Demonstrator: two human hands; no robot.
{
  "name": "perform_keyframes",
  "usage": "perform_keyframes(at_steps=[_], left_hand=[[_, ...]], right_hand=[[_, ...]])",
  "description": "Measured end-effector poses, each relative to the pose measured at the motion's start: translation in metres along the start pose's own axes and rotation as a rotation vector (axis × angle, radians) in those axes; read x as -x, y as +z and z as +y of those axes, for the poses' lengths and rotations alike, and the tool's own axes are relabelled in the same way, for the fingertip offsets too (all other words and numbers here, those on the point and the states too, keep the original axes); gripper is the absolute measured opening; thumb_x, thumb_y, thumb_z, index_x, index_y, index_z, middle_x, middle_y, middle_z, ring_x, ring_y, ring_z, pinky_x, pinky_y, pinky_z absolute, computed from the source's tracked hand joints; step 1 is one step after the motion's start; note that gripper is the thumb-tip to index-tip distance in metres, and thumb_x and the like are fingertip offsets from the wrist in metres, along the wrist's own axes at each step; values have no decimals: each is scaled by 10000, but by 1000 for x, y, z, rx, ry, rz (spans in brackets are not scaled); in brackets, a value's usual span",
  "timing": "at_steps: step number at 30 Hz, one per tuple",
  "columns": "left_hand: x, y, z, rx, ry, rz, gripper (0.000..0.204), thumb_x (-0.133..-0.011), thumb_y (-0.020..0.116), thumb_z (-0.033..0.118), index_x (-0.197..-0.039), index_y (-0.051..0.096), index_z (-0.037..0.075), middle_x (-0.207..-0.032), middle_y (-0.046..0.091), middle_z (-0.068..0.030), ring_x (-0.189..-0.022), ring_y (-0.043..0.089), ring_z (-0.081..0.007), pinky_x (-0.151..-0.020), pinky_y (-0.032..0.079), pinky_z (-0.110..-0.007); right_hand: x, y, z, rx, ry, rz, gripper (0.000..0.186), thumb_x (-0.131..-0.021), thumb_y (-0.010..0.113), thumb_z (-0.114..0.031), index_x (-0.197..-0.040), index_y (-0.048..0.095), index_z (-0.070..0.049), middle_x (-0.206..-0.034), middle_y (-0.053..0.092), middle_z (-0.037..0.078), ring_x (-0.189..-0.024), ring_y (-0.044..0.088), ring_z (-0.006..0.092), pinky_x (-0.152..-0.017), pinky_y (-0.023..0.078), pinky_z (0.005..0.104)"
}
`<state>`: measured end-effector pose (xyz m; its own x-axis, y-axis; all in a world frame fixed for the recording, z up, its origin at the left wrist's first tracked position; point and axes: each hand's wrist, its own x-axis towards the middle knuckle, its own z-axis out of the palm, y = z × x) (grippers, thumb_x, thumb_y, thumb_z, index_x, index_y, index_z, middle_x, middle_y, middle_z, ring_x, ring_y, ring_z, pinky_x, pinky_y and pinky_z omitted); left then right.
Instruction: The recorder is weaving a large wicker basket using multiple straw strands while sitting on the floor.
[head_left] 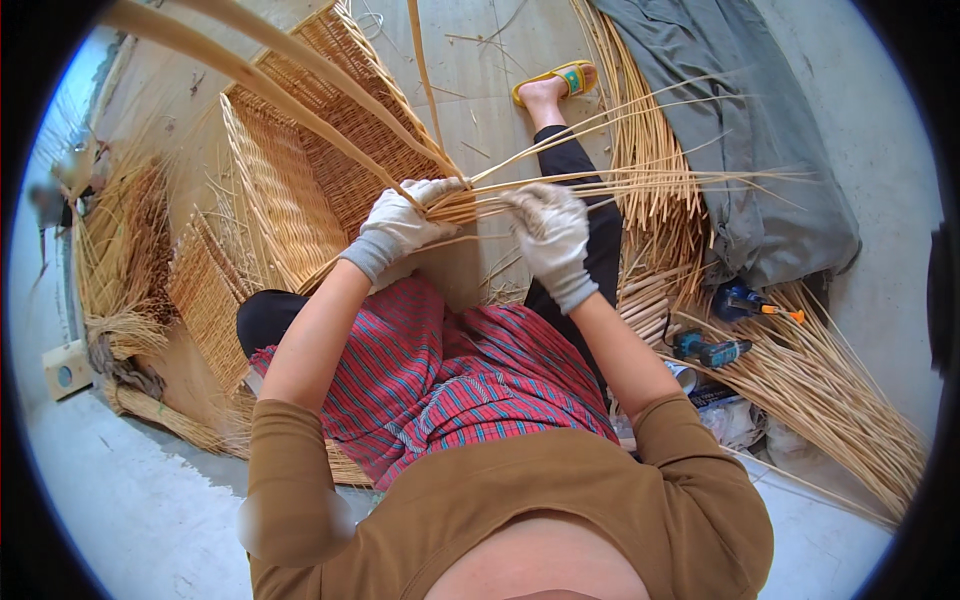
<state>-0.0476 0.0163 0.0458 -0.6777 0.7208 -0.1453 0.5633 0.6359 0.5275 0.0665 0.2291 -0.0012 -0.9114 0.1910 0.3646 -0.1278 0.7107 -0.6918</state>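
Note:
My left hand [408, 222], in a white knit glove, is closed on a cluster of thin wicker rods [455, 208] where they meet the base of thick curved poles [300, 118]. These poles rise toward the upper left. My right hand [552, 228], gloved and somewhat smeared, has its fingers curled at the same rods, just right of the left hand. Long loose rod ends [700, 180] fan out past it to the right. Close behind the left hand stands a large woven wicker basket [285, 190], its open side toward me.
Bundles of pale rods [650, 150] lie at the upper right beside a grey cloth [720, 130]. More rods [820, 390], a teal power tool [710, 350] and a dark blue tool [738, 300] are at the right. Woven panels [205, 290] and dry straw [125, 240] lie left.

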Motion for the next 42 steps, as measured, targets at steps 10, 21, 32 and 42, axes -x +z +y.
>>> perform_keyframes(at_steps=[10,21,32,42], left_hand=[[-7,39,-5,223,-64,238,406,-767,764,382,-1103,711,159,-998,693,-83,-943,648,-283,-831,511,-366],[-6,35,19,331,-265,331,249,-814,758,216,-1029,731,93,-954,724,-65,-865,686,-188,-779,524,-306],[-2,39,20,270,-240,392,285,-799,760,334,-996,750,128,-887,719,-70,-809,687,-202,-710,514,-313],[-5,47,7,295,-203,406,293,-813,757,337,-1022,738,132,-887,720,-79,-820,693,-213,-727,517,-320]], right_hand=[[-57,-23,15,479,-280,2,163,-776,711,-294,-860,651,-167,-819,616,42,-827,607,253,-775,452,415],[-17,1,40,-750,957,-160,260,-892,732,-301,-990,677,-66,-794,687,27,-572,608,97,-482,436,225],[9,10,32,-1082,1278,-199,258,-920,678,-361,-941,668,-104,-793,678,12,-635,651,133,-492,457,213],[-26,24,-11,-704,975,-198,218,-890,704,-247,-976,645,-57,-683,652,29,-470,583,100,-384,415,237]])
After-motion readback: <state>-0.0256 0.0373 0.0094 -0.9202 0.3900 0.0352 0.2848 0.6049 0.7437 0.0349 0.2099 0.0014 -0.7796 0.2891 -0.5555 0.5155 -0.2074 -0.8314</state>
